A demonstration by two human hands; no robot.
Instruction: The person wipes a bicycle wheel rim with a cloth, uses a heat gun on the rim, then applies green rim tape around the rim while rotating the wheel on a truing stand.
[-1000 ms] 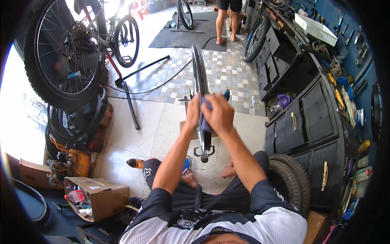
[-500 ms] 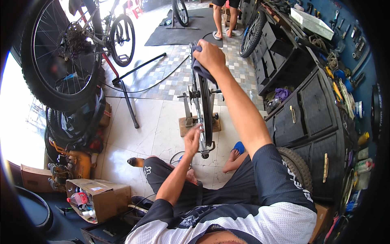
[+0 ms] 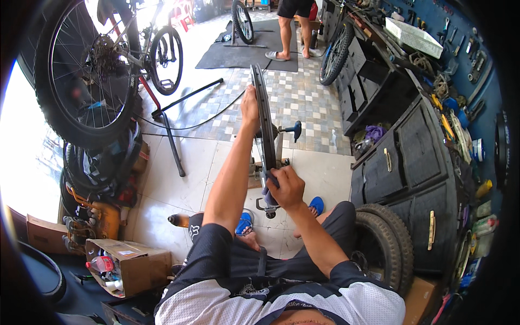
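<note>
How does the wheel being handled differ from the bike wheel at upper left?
The handled wheel is bare, while the bike wheel wears a knobby black tyre. The handled wheel appears nearly edge-on; the bike wheel shows more of its spoked side. Both are round and stand upright.

Two hands [image 3: 249, 106] [image 3: 288, 187] — one bare rim [image 3: 262, 108] — two blue sandals [image 3: 244, 222] [image 3: 317, 204]

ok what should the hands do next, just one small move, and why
Probably slide the cloth a little along the wheel rim: the right hand holds it against the near part, while the left hand, at the far part, could steady the rim.
</note>
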